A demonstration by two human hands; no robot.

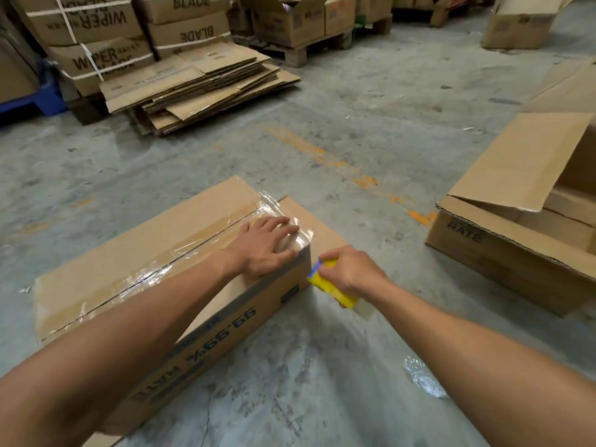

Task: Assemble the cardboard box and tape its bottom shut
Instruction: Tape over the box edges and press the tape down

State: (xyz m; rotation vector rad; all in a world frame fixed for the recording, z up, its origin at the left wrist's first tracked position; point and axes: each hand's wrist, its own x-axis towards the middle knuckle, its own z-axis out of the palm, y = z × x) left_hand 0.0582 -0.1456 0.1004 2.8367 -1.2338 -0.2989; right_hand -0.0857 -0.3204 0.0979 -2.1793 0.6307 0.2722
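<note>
A long cardboard box [129, 253] lies on the concrete floor with its flaps closed on top. Clear tape [206, 235] runs along the centre seam and wrinkles over the far right end. My left hand [269, 245] presses flat on the taped end of the box, fingers spread. Just off the box's right corner, my right hand [350, 269] grips a yellow and blue tape dispenser [329, 285], which touches the box's end edge.
An open box [503, 250] with raised flaps stands to the right. A stack of flattened cartons [200, 88] lies at the back left, with strapped boxes [93, 30] and pallets behind. A scrap of clear film [422, 375] lies on the floor near my right arm.
</note>
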